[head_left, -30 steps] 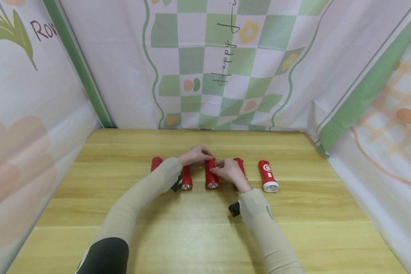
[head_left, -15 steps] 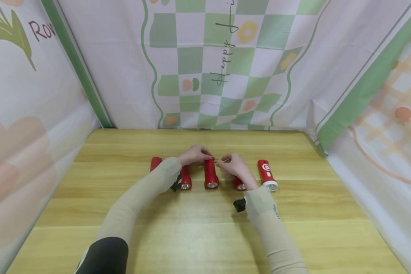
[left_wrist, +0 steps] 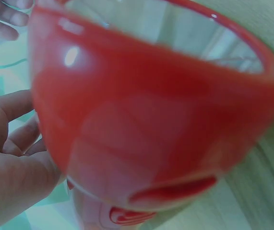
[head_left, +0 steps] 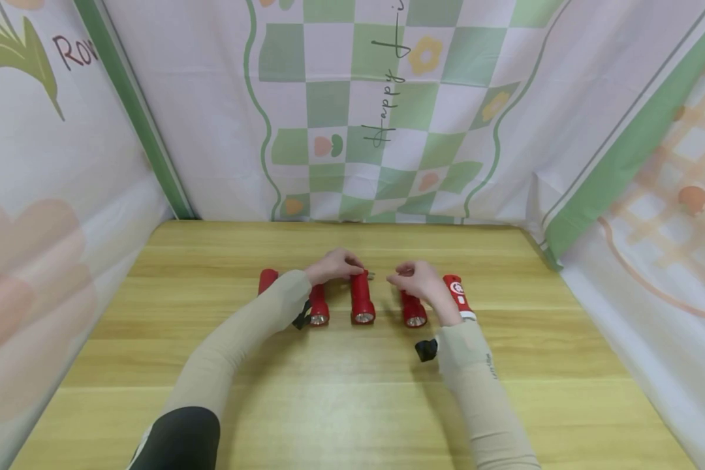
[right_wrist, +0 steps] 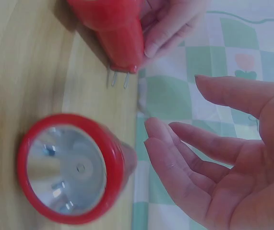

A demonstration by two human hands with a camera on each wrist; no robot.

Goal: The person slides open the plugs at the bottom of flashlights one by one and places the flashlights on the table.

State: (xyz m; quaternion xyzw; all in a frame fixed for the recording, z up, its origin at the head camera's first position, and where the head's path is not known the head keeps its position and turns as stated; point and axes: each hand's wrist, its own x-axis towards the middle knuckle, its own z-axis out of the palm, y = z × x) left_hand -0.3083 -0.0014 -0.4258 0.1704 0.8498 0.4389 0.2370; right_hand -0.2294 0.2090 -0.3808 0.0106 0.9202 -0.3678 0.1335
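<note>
Near the table's middle lies a red flashlight (head_left: 361, 299), its lens toward me. My left hand (head_left: 333, 265) grips its far end. Metal plug prongs (right_wrist: 120, 80) stick out of that end, on the right in the head view. My right hand (head_left: 422, 282) hovers over another red flashlight (head_left: 414, 312), fingers loosely bent and holding nothing; the right wrist view shows a gap between thumb and fingers. A red flashlight head (left_wrist: 146, 110) fills much of the left wrist view, hiding part of what my left hand does.
Left of the held flashlight lie two more red ones, the nearer flashlight (head_left: 318, 308) and the outer flashlight (head_left: 267, 279), partly behind my left arm. A white-rimmed red flashlight (head_left: 457, 290) lies at the right, partly behind my right wrist. Printed cloth (head_left: 211, 130) borders the wooden table (head_left: 305, 405).
My right hand has let go of the middle flashlight and moved right, uncovering the prongs. The prongs now stick out at its side. My left hand has stayed in place.
</note>
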